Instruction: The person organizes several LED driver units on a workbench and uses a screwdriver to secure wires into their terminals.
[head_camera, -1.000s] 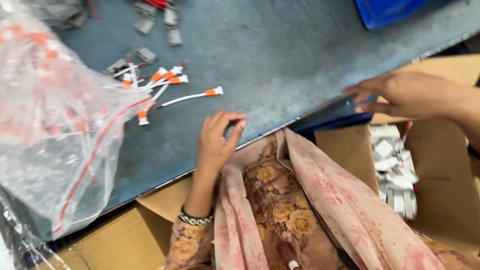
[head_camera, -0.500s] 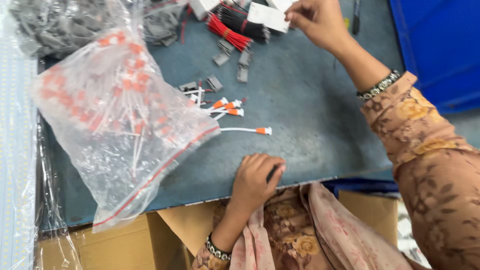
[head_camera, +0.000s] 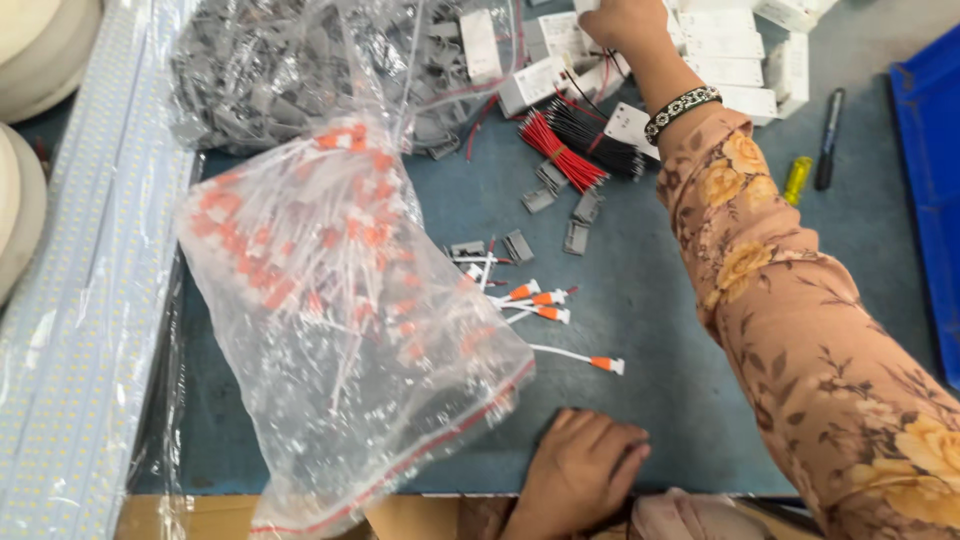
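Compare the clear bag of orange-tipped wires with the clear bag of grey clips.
The bag of orange-tipped wires lies nearer the left hand, at the table's front edge; the bag of grey clips sits at the back. The first holds thin white wires with orange ends, the second chunky grey plastic pieces. The first shows a red seal strip; none is visible on the second. Both are clear plastic, and neither hand touches them.

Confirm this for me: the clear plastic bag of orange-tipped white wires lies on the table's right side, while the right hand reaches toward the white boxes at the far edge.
Not quite. The head view shows the clear plastic bag of orange-tipped white wires on the left side of the blue-grey table, not the right. The right hand does reach to the white boxes at the far edge.
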